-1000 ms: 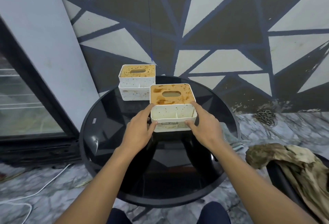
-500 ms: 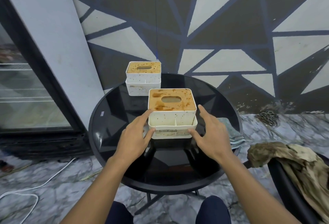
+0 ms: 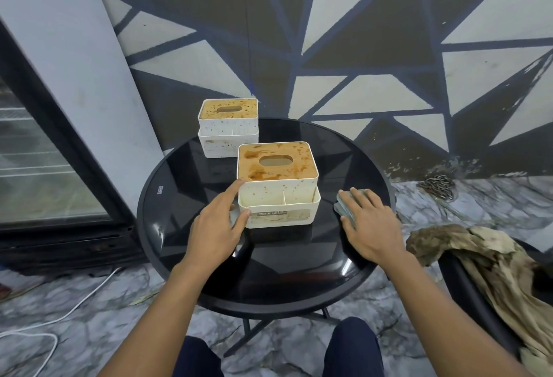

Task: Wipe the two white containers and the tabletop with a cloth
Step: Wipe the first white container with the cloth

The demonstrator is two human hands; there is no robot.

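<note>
While the left hand (image 3: 216, 228) steadies the near white container (image 3: 278, 186) at its left wall, fingers spread and gripping nothing, the right hand (image 3: 369, 222) lies flat and open on the folded grey cloth (image 3: 341, 207), which rests on the black tabletop (image 3: 269, 272) just right of that container. So the cloth sits under the right hand, with the stained lid to its left and slightly farther away, and I judge the right hand takes it. The far white container (image 3: 228, 128) stands behind, to the left, well apart from both hands.
</note>
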